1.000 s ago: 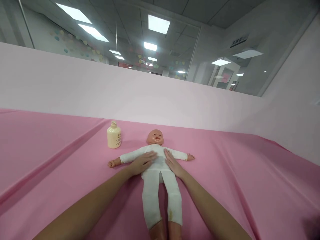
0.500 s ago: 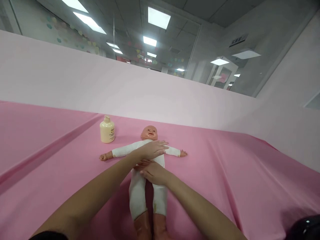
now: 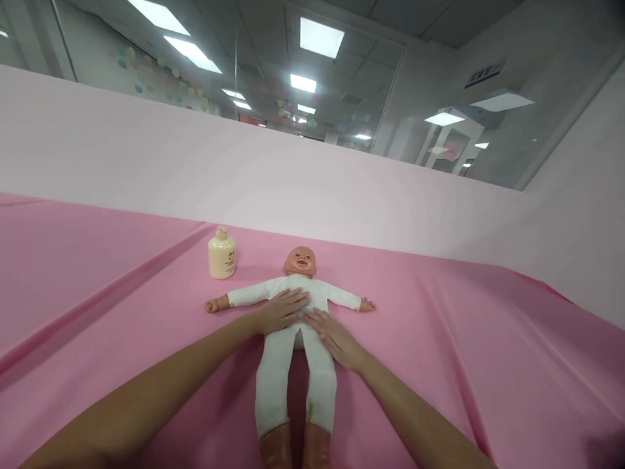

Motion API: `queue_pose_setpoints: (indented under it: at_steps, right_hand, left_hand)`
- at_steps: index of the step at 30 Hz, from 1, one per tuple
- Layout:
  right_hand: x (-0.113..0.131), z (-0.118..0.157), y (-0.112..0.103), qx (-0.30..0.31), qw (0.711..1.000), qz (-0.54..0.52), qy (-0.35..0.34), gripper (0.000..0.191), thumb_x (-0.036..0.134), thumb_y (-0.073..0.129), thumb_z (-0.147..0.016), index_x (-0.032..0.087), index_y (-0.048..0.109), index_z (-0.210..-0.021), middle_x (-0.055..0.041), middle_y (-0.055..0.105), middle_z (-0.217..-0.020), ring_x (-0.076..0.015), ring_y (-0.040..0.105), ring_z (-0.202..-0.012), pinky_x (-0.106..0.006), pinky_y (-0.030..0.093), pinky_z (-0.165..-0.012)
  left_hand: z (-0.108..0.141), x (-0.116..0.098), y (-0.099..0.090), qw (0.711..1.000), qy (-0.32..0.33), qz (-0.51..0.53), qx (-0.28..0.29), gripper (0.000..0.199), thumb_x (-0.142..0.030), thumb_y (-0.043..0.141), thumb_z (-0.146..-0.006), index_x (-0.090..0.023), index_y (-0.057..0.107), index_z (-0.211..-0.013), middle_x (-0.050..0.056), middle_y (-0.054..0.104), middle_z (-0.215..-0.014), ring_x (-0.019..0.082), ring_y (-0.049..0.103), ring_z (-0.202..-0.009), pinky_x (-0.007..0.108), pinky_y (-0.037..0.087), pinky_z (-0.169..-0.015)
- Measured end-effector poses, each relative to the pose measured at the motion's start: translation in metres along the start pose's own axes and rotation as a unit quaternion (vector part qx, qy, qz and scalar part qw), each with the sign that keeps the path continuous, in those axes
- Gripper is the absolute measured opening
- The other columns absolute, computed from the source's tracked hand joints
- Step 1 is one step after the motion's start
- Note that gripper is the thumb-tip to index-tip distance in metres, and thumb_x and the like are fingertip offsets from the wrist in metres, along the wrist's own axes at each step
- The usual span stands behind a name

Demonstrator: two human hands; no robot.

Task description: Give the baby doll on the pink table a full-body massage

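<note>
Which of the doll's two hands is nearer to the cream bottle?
On the doll, it is the curled hand at the picture's left, just below the cream bottle. The other hand, far across at the picture's right, has spread fingers.

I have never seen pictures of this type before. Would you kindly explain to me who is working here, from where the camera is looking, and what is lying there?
There is no robot here: you see a person's two bare hands. Every picture comes from one camera worn on the person's head, looking forward and down, so the forearms enter from the bottom.

A baby doll in white lies face up, arms spread, on a pink cover. The left hand rests flat on its torso; the right hand lies lower, around its waist and hip. Neither hand grips anything.

A cream-coloured bottle stands upright to the left of the doll's head; its print is too small to read. Behind are a pale wall and glass panels.
</note>
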State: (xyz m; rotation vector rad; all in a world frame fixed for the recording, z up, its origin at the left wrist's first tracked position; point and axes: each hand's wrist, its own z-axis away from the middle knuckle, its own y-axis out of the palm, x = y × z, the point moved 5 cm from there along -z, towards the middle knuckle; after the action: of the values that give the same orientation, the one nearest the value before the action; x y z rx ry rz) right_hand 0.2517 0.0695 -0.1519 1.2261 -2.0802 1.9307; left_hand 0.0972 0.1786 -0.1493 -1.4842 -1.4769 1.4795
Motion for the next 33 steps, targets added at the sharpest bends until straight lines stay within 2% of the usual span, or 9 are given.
queue_pose_setpoints:
  at_steps: [6, 11, 14, 17, 21, 26, 28, 31, 33]
  right_hand:
    - [-0.040, -0.034, -0.015, -0.047, 0.997, 0.028, 0.055, 0.059, 0.052, 0.015, -0.100, 0.023, 0.015, -0.150, -0.0005, 0.011, -0.155, -0.0195, 0.006, -0.144, -0.044, 0.007, -0.119]
    - [-0.025, -0.089, -0.004, 0.000, 0.997, 0.060, 0.045, 0.056, 0.055, 0.020, -0.099, 0.030, 0.025, -0.148, 0.0014, 0.006, -0.156, -0.0240, -0.001, -0.144, -0.051, 0.002, -0.117]
    - [-0.023, -0.103, 0.005, -0.037, 0.996, 0.066, 0.056, 0.051, 0.053, 0.018, -0.099, 0.035, 0.030, -0.145, 0.0040, 0.015, -0.154, -0.0247, -0.003, -0.144, -0.056, -0.002, -0.114]
    - [-0.043, -0.094, 0.006, -0.082, 0.994, 0.034, 0.071, 0.053, 0.055, 0.018, -0.099, 0.034, 0.028, -0.146, 0.0036, 0.018, -0.154, -0.0207, 0.003, -0.144, -0.051, 0.003, -0.116]
    - [-0.101, -0.056, -0.010, -0.141, 0.974, 0.037, 0.173, 0.064, 0.062, 0.017, -0.096, 0.026, 0.023, -0.149, 0.0000, 0.018, -0.154, -0.0204, 0.010, -0.144, -0.046, 0.008, -0.118]
    - [-0.132, -0.021, -0.032, -0.160, 0.965, 0.105, 0.180, 0.071, 0.065, 0.018, -0.094, 0.019, 0.035, -0.145, -0.0036, 0.028, -0.151, -0.0219, 0.017, -0.143, -0.044, 0.008, -0.120]
    - [-0.122, -0.018, -0.034, -0.183, 0.959, 0.092, 0.196, 0.073, 0.064, 0.017, -0.094, 0.015, 0.034, -0.146, -0.0056, 0.028, -0.151, -0.0227, 0.015, -0.143, -0.045, 0.009, -0.120]
    - [-0.078, -0.026, -0.022, -0.206, 0.960, 0.036, 0.186, 0.068, 0.061, 0.017, -0.096, 0.018, 0.021, -0.150, -0.0027, 0.017, -0.154, -0.0209, 0.006, -0.144, -0.046, 0.010, -0.119]
    - [-0.033, -0.031, -0.002, -0.127, 0.986, 0.016, 0.111, 0.062, 0.056, 0.021, -0.098, 0.023, 0.018, -0.150, 0.0001, 0.013, -0.155, -0.0203, 0.004, -0.144, -0.047, 0.008, -0.119]
  left_hand:
    - [0.025, -0.039, -0.009, 0.995, 0.088, 0.036, 0.011, 0.049, -0.038, 0.024, -0.100, -0.026, 0.028, -0.147, 0.002, 0.032, -0.149, 0.021, 0.024, -0.141, 0.044, 0.010, -0.119]
    - [0.006, -0.049, -0.008, 0.987, 0.097, 0.128, -0.002, 0.050, -0.043, 0.025, -0.098, -0.018, 0.057, -0.127, 0.007, 0.057, -0.129, 0.019, 0.051, -0.122, 0.034, 0.036, -0.109]
    - [0.001, -0.018, -0.008, 0.980, -0.005, 0.185, -0.074, 0.059, -0.044, 0.015, -0.100, -0.017, 0.068, -0.102, 0.006, 0.067, -0.111, 0.016, 0.060, -0.104, 0.029, 0.045, -0.099]
    - [0.012, 0.023, -0.011, 0.978, -0.071, 0.116, -0.157, 0.053, -0.044, 0.019, -0.099, -0.018, 0.058, -0.123, 0.005, 0.053, -0.134, 0.017, 0.047, -0.125, 0.033, 0.033, -0.112]
    - [0.039, 0.074, -0.010, 0.981, -0.133, -0.043, -0.135, 0.054, -0.045, 0.022, -0.098, -0.020, 0.034, -0.144, 0.006, 0.034, -0.149, 0.020, 0.029, -0.138, 0.042, 0.022, -0.117]
    - [0.073, 0.115, -0.027, 0.944, -0.234, -0.163, -0.164, 0.051, -0.043, 0.025, -0.097, -0.017, 0.046, -0.136, 0.011, 0.048, -0.138, 0.026, 0.035, -0.134, 0.048, 0.021, -0.114]
    - [0.073, 0.109, -0.033, 0.933, -0.250, -0.180, -0.183, 0.051, -0.042, 0.026, -0.097, -0.015, 0.046, -0.135, 0.013, 0.043, -0.141, 0.029, 0.029, -0.138, 0.051, 0.015, -0.116]
    - [0.054, 0.068, -0.025, 0.953, -0.209, -0.149, -0.159, 0.055, -0.042, 0.025, -0.097, -0.013, 0.036, -0.142, 0.012, 0.027, -0.151, 0.029, 0.016, -0.143, 0.052, 0.010, -0.117]
    - [0.041, 0.023, -0.009, 0.983, -0.127, -0.089, -0.097, 0.057, -0.043, 0.020, -0.099, -0.016, 0.022, -0.149, 0.009, 0.018, -0.154, 0.025, 0.010, -0.144, 0.049, 0.010, -0.118]
